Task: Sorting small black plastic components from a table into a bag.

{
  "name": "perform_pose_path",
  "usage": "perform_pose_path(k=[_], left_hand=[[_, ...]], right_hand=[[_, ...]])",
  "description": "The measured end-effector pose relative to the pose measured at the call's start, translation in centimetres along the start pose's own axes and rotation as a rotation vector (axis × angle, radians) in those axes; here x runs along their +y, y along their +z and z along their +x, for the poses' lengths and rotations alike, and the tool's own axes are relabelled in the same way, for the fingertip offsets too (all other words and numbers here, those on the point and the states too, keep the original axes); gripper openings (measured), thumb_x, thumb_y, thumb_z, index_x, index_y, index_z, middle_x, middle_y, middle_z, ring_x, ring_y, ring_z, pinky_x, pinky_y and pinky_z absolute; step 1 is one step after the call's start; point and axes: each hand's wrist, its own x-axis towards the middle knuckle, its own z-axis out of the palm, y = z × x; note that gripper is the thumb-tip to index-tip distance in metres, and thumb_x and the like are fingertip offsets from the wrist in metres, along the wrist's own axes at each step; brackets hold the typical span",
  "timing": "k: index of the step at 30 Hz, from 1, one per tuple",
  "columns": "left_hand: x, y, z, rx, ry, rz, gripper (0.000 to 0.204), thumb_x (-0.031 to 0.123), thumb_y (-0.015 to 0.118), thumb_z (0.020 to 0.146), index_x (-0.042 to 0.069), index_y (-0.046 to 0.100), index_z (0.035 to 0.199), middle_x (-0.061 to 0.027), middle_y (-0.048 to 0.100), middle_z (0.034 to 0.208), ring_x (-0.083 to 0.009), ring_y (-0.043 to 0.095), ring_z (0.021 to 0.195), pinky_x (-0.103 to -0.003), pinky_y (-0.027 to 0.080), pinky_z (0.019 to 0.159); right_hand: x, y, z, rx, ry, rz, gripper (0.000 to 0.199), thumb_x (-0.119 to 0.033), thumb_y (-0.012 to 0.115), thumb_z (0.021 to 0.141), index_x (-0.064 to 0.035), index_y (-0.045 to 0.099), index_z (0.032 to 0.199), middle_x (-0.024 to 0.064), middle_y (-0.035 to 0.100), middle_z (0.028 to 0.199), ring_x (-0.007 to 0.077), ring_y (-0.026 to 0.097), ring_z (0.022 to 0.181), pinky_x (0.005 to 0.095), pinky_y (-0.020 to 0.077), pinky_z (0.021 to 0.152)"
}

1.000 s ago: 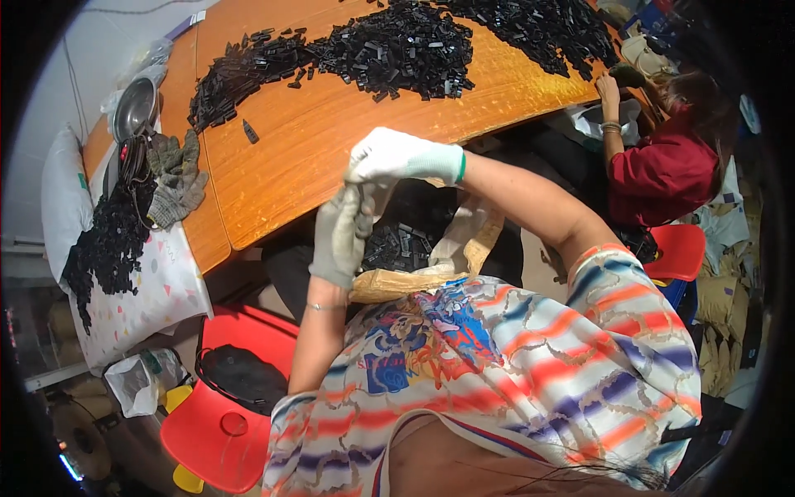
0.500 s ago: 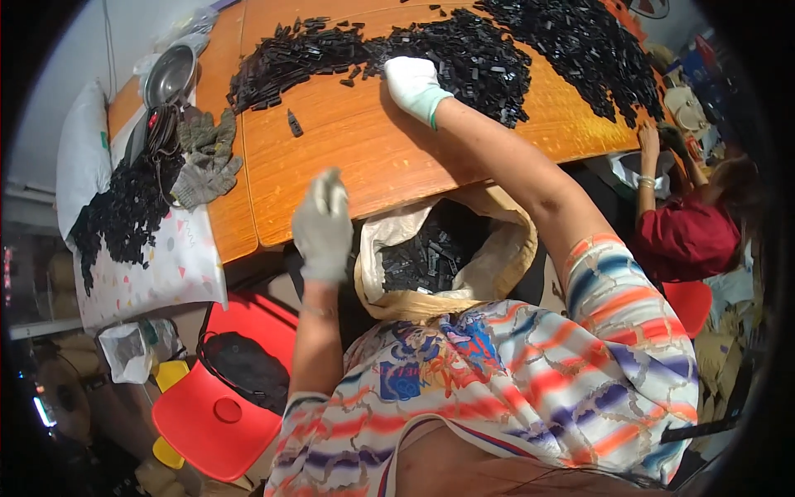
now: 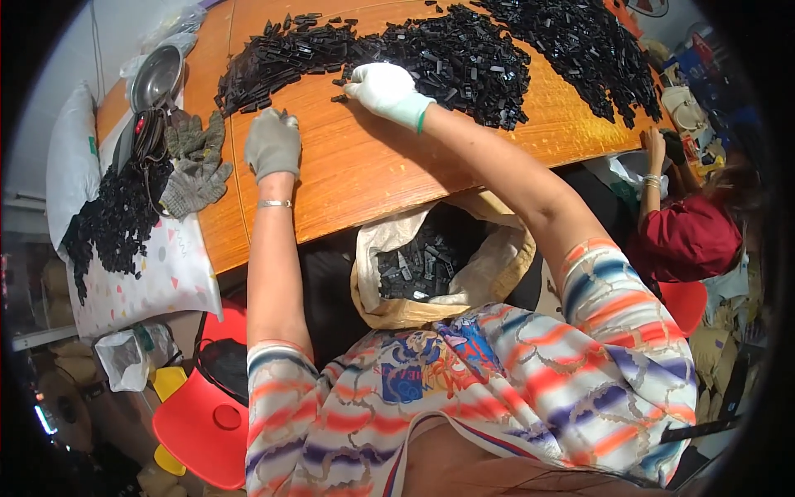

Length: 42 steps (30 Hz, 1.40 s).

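My left hand (image 3: 273, 146), in a grey glove, has its fingers curled down at the tabletop. A small dark tip of a black plastic piece (image 3: 285, 113) shows at its fingertips. In a white glove with a green cuff, my right hand (image 3: 386, 89) is closed at the near edge of the middle pile of black plastic pieces (image 3: 464, 62). Small dark pieces (image 3: 339, 98) show right at its fingertips; the glove hides most of its grip. Below the table edge, an open pale sack (image 3: 364, 290) stands against my body with many similar pieces (image 3: 422, 261) inside.
More black pieces (image 3: 286, 62) lie at the left and far right of the orange wooden table (image 3: 331, 178). A metal bowl (image 3: 157, 76), spare grey gloves (image 3: 195, 178) and dark scraps (image 3: 112, 224) sit at left. A red chair (image 3: 199, 427) is below. A co-worker in red (image 3: 691, 236) works at right.
My left hand has gone from above the sack's left side forward to the table, over the spot where a lone black piece lay. My right hand has shifted left along the pile's edge.
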Motion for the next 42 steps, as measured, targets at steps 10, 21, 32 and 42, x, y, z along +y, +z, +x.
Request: perform_pose_path(k=[10,21,32,42], left_hand=[[-1.2,0.2,-2.8,0.059,-0.072,-0.489,0.027,0.021,0.065,0.087,0.001,0.057,0.103,-0.0096,0.063,0.083,-0.0174,0.058,0.066,-0.032,0.049,0.059],[-3.9,1.5,-6.0,-0.378,-0.082,-1.852,0.03,0.022,0.057,0.095,0.004,0.055,0.119,-0.0013,0.055,0.084,-0.0108,0.051,0.07,-0.023,0.043,0.058],[-3.9,2.4,-7.5,-0.322,-0.071,-1.844,0.027,0.023,0.056,0.096,0.004,0.056,0.115,-0.0048,0.057,0.089,-0.0133,0.054,0.076,-0.028,0.048,0.064],[-3.0,1.3,-8.8,-0.378,-0.142,-1.877,0.03,0.032,0.047,0.1,0.008,0.051,0.116,-0.0043,0.053,0.084,-0.0138,0.053,0.068,-0.026,0.043,0.056]], right_hand=[[-1.5,3.0,2.9,0.005,-0.018,-0.236,0.016,-0.017,0.061,0.079,-0.0074,0.073,0.085,0.0153,0.07,0.086,0.0258,0.069,0.077,0.0369,0.0524,0.062],[-0.6,3.0,1.3,0.004,-0.067,-0.117,0.02,-0.017,0.061,0.076,-0.003,0.071,0.086,0.0195,0.068,0.088,0.033,0.067,0.081,0.0403,0.0525,0.068],[-1.5,3.1,0.3,0.056,-0.172,-0.156,0.017,-0.022,0.062,0.077,-0.0123,0.072,0.085,0.0148,0.069,0.09,0.0338,0.067,0.084,0.0419,0.0529,0.07],[-3.7,0.4,-4.4,0.098,-0.253,0.163,0.025,-0.024,0.059,0.086,0.0003,0.059,0.085,0.0196,0.064,0.078,0.0335,0.063,0.066,0.0422,0.05,0.063]])
